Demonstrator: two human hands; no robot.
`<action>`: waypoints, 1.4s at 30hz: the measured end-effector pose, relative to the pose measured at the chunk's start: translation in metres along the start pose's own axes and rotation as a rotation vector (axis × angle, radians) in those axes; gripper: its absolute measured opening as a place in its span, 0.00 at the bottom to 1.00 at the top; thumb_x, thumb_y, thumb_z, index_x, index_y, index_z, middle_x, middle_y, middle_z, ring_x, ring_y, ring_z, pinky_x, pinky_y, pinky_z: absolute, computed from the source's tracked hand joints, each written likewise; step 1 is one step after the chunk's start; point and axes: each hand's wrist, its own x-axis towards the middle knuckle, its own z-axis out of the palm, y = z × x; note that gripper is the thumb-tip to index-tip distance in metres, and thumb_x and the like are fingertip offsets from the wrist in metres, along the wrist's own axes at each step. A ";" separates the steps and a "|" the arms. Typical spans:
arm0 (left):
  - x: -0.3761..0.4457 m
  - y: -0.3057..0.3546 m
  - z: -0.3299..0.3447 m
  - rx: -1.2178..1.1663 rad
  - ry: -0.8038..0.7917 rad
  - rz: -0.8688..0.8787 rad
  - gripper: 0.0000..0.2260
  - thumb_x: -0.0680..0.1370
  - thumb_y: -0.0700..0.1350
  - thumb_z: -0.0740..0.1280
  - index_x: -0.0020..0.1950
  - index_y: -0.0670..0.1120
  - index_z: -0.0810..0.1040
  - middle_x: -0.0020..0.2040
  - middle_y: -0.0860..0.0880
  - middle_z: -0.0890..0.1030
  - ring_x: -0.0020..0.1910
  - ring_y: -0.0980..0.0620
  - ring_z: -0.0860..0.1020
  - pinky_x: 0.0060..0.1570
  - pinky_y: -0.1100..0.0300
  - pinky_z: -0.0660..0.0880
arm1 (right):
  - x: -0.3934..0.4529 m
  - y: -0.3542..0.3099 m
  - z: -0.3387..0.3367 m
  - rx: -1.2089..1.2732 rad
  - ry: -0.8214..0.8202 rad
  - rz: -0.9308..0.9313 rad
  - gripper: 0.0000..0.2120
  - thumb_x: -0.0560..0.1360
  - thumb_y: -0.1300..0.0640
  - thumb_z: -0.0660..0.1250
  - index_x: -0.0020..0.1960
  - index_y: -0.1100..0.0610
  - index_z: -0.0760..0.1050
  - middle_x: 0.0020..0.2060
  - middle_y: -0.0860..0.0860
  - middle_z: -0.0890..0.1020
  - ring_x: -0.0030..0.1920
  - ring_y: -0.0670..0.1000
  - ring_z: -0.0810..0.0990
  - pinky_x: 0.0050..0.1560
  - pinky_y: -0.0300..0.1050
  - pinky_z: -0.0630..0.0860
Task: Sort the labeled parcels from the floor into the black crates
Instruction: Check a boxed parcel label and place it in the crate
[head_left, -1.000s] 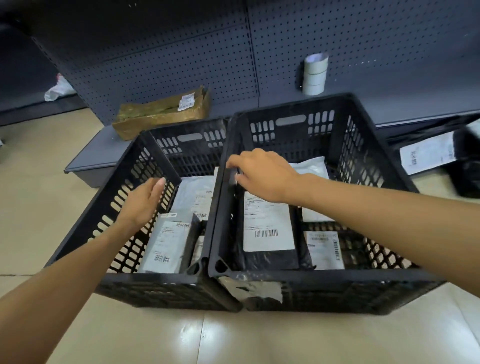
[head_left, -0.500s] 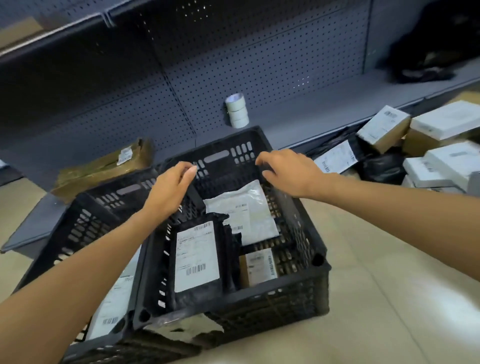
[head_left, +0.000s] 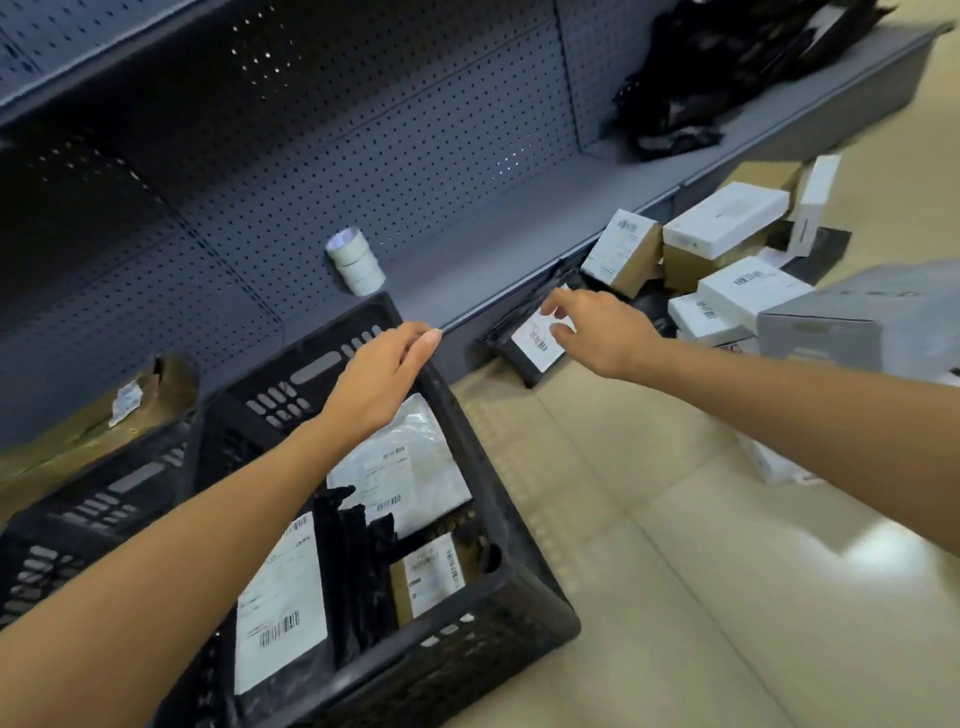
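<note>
The right hand (head_left: 597, 332) reaches out over the beige tiled floor (head_left: 675, 571) to a flat black plastic parcel with a white printed label (head_left: 524, 345), which leans at the foot of the grey metal shelf (head_left: 467, 260). Its fingers are spread and lightly bent over the label, thumb near the label's lower edge; whether they already touch or pinch the parcel cannot be told. The left hand (head_left: 379, 384) hovers over the far rim of the nearer black slotted plastic crate (head_left: 519, 613), fingers straight and together, holding nothing; the black parcel lies well to its right.

Inside this crate lie a black bag parcel with a large white label (head_left: 283, 597), a pale plastic mailer (head_left: 405, 467) and a small brown box with a label (head_left: 431, 571). A second black crate (head_left: 98, 499) stands touching it on the left. Right of the reached-for parcel, a heap of white and brown cardboard boxes (head_left: 727, 249) sits on the floor against the shelf. A stack of white tape rolls (head_left: 356, 260) stands on the shelf by the perforated back panel (head_left: 311, 156), and a crumpled brown parcel (head_left: 104, 415) lies on the shelf behind the crates
</note>
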 end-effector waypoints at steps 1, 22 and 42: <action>0.005 0.006 0.004 0.001 -0.007 0.011 0.21 0.84 0.61 0.50 0.61 0.49 0.76 0.53 0.51 0.80 0.52 0.51 0.77 0.54 0.51 0.74 | 0.000 0.008 0.000 0.007 -0.003 0.020 0.15 0.81 0.53 0.57 0.66 0.51 0.70 0.63 0.53 0.77 0.61 0.57 0.75 0.59 0.56 0.74; 0.090 0.094 0.113 0.080 -0.269 0.070 0.21 0.76 0.36 0.58 0.66 0.54 0.73 0.57 0.52 0.79 0.58 0.50 0.76 0.56 0.51 0.74 | -0.008 0.171 -0.065 -0.349 0.051 0.295 0.15 0.81 0.56 0.56 0.67 0.52 0.69 0.62 0.58 0.76 0.62 0.60 0.72 0.62 0.57 0.67; 0.131 0.274 0.244 -0.478 -0.566 0.002 0.24 0.85 0.59 0.50 0.80 0.60 0.49 0.77 0.47 0.65 0.72 0.45 0.67 0.64 0.51 0.64 | -0.067 0.348 -0.115 0.035 0.226 1.020 0.27 0.77 0.41 0.58 0.72 0.52 0.62 0.69 0.61 0.67 0.69 0.66 0.65 0.68 0.58 0.62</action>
